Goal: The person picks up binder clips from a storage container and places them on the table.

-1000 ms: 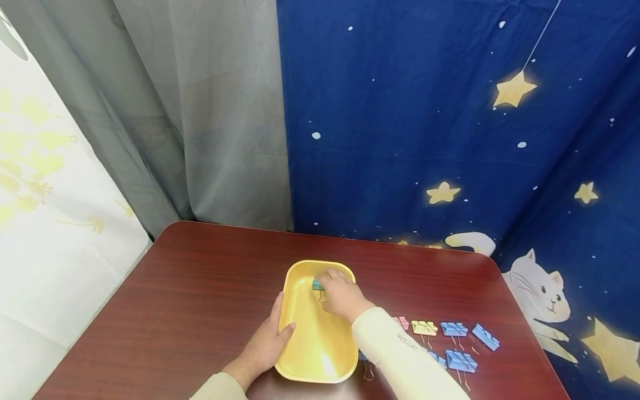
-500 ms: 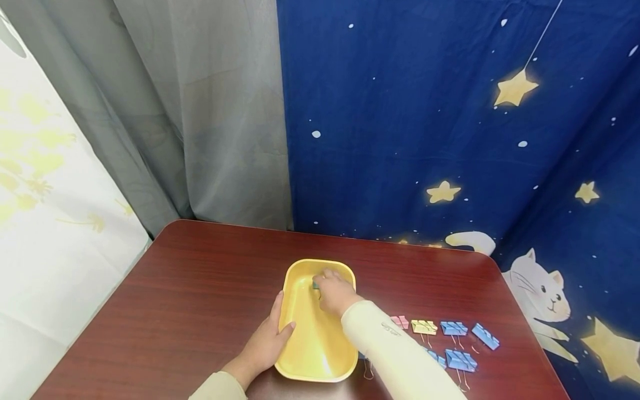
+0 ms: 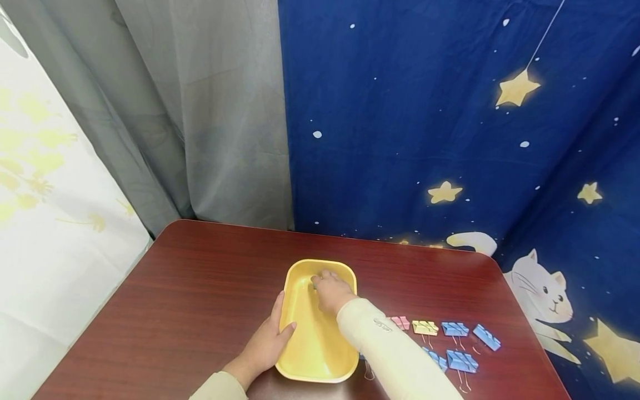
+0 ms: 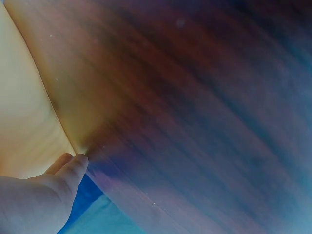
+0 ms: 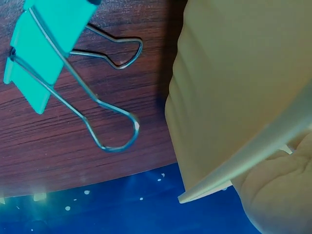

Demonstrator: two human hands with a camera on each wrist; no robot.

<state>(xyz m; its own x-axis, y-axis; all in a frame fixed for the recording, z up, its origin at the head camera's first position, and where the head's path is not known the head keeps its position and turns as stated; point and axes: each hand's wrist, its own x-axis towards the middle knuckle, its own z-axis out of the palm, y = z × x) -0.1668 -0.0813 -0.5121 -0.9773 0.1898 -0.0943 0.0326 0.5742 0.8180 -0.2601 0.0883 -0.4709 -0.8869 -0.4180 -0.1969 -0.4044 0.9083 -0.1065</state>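
A yellow plastic tray point(image 3: 316, 355) sits on the dark red table, its long side pointing away from me. My left hand point(image 3: 265, 341) holds its left side, thumb over the rim and fingers along the outer wall. Those fingertips point(image 4: 78, 163) meet the tray's edge in the left wrist view. My right hand point(image 3: 332, 291) reaches inside the tray's far end, fingers around a teal binder clip point(image 3: 314, 286) that is mostly hidden. The right wrist view shows part of this hand past the tray wall point(image 5: 219, 97), with a turquoise-looking binder clip point(image 5: 48, 53) on the table beside it.
Right of the tray lie several more binder clips: a pink one point(image 3: 400, 323), a yellow one point(image 3: 425, 328) and blue ones point(image 3: 462, 361). My right forearm passes over part of that group. Curtains point(image 3: 375, 166) hang behind the table's far edge.
My right hand has shifted slightly left within the tray, and the teal clip, plainly visible a second ago, is now almost covered by the fingers. The left hand and tray stay put.
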